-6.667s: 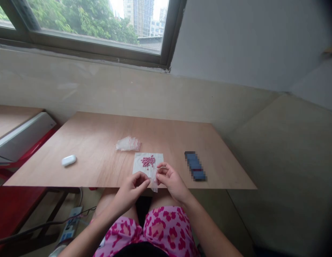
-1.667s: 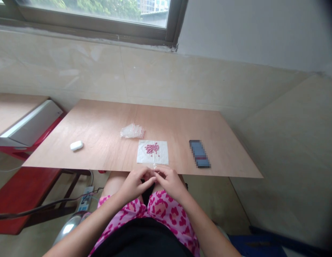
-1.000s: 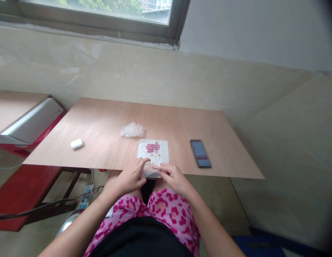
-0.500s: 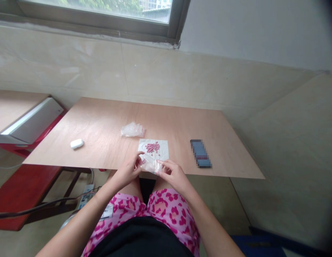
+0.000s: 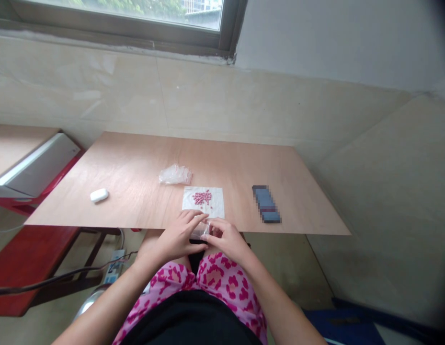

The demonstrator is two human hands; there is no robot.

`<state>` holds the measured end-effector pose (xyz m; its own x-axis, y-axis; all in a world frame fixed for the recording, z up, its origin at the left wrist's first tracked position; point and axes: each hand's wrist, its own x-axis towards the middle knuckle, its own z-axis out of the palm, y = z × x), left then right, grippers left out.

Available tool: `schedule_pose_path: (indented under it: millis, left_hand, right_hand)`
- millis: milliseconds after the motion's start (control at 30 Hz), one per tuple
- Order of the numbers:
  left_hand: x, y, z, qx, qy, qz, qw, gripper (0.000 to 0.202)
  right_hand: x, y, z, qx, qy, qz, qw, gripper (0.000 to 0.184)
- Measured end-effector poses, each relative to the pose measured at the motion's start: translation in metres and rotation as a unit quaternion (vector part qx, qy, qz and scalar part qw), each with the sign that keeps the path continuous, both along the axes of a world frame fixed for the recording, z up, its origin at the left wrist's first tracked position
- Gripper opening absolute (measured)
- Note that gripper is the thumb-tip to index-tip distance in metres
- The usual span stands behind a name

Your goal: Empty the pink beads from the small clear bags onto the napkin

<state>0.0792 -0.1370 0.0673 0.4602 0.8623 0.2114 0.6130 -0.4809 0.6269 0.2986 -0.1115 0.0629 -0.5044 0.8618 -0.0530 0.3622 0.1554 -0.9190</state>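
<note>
Fingers (image 5: 193,217) of the left hand (image 5: 175,235) are curving over a small clear bag (image 5: 201,231), while those of the right hand (image 5: 225,238) are pinching its other side. Both sets are standing narrow and holding the film between them, though the fingers hide part of the grip and I cannot tell which end is the bag's mouth. The bag is being held at the near edge of the worktop (image 5: 136,163), just below a white sheet (image 5: 215,209) and above the lap, where both wrists seem to be getting steady support from the person's body. A heap of pink pills (image 5: 202,197) is lying in the middle of the sheet, which appears to be keeping them together and easy to see against the wood. A bundle of clear bags (image 5: 175,175) is sitting just beyond the sheet, within easy reach. A phone (image 5: 266,203) is lying to the right, and a white case (image 5: 99,195) is resting well off to the left, both seemingly kept apart from the hands' working space.
</note>
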Motion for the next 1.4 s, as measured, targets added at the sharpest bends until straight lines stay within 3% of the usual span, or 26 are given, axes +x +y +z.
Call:
schedule_pose_path:
  millis: [100,233,333,433,567,733,867,1133,1400]
  left_hand:
    - [0.005,0.004,-0.003,-0.034,-0.01,-0.019,0.999,0.056]
    - [0.002,0.011,-0.003,-0.048,-0.007,-0.025,0.999,0.049]
    - [-0.005,0.019,-0.003,-0.042,0.015,-0.016,0.999,0.048]
    - [-0.017,0.038,-0.006,-0.025,0.046,0.017,0.998,0.056]
    - [-0.033,0.073,-0.014,0.003,0.145,0.065,0.987,0.056]
    - [-0.041,0.106,-0.019,0.004,0.248,0.083,0.965,0.045]
    - [-0.036,0.115,-0.016,-0.019,0.286,0.084,0.954,0.037]
    - [-0.018,0.135,-0.006,-0.029,0.298,0.047,0.953,0.042]
    - [-0.003,0.144,0.006,0.009,0.407,0.007,0.913,0.048]
  right_hand:
    - [-0.003,-0.003,0.004,-0.008,0.005,0.022,1.0,0.01]
    - [-0.004,-0.002,0.003,-0.026,0.038,0.026,0.999,0.015]
    - [-0.004,0.008,-0.008,-0.051,0.081,0.02,0.995,0.021]
    - [-0.01,0.033,-0.026,-0.054,0.099,-0.047,0.992,0.032]
    - [-0.032,0.077,-0.05,-0.039,0.132,-0.203,0.969,0.056]
    - [-0.06,0.108,-0.066,0.087,0.08,-0.289,0.95,0.064]
    - [-0.068,0.107,-0.073,0.145,0.071,-0.275,0.948,0.059]
    - [-0.07,0.103,-0.076,0.169,0.065,-0.239,0.954,0.052]
    - [-0.07,0.106,-0.082,0.185,0.058,-0.226,0.955,0.052]
